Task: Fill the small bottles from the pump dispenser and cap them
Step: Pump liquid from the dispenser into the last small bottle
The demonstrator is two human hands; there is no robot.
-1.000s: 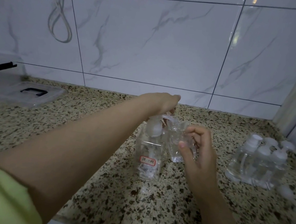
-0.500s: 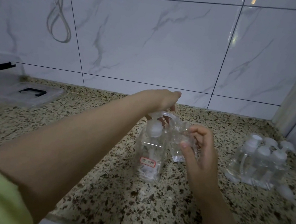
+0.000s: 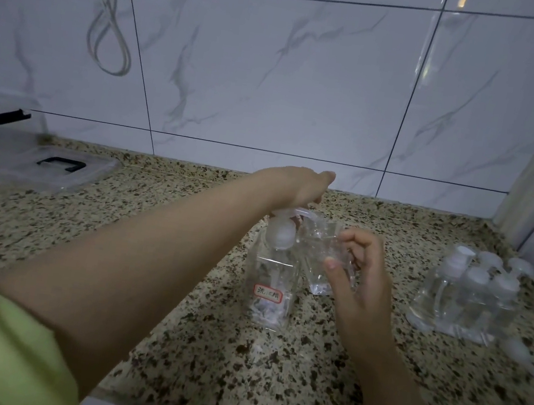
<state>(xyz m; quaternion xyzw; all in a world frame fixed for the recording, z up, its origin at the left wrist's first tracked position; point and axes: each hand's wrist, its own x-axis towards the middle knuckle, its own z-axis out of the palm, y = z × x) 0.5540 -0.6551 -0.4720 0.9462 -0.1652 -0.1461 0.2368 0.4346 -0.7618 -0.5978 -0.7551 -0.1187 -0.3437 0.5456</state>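
Filling at speckled granite countertop (image 3: pixel 202 348), white marble-tile wall behind.

Clear square pump dispenser with red-edged label (image 3: pixel 272 286) stands mid-counter; left hand (image 3: pixel 299 186) rests on its pump head, fingers mostly hidden. Right hand (image 3: pixel 356 278) curls around small clear bottle (image 3: pixel 323 256) held at the spout. Cluster of capped small clear bottles (image 3: pixel 469 298) stands right.

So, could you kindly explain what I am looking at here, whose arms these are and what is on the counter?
There is no machine: a person wears a camera on the head, looking down at their own arms. The left hand presses the top of a clear pump dispenser with a red-edged label. The right hand holds a small clear bottle beside its spout. They stand on a speckled stone counter. To the right is a cluster of capped small bottles; far left lies a clear plastic lid.
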